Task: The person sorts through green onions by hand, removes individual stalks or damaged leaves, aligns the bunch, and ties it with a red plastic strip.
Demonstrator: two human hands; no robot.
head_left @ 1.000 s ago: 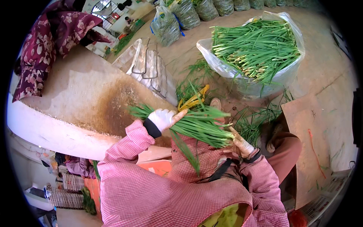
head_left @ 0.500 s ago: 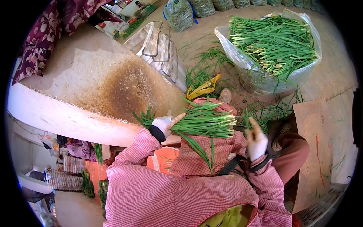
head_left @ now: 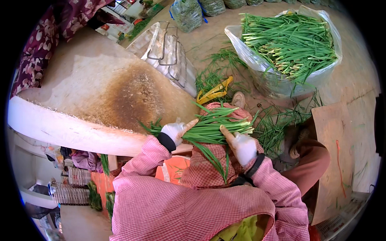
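While gloved, left hand (head_left: 173,132) closed around one end of a green bunch (head_left: 209,127) at frame centre, fingers wrapped tight; right hand (head_left: 243,146) against the other end, bare forefinger out, grip itself hard to tell. Held across the lap, just below the bench (head_left: 100,96). Probably early going yet: one bunch gathered, loose stalks (head_left: 277,124) scattered right, full bag (head_left: 289,44) upper right unsorted.

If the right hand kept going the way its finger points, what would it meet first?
The right hand points up-left into the bunch of green stalks it already touches; beyond that, probably the stained slab, though depth is unclear.
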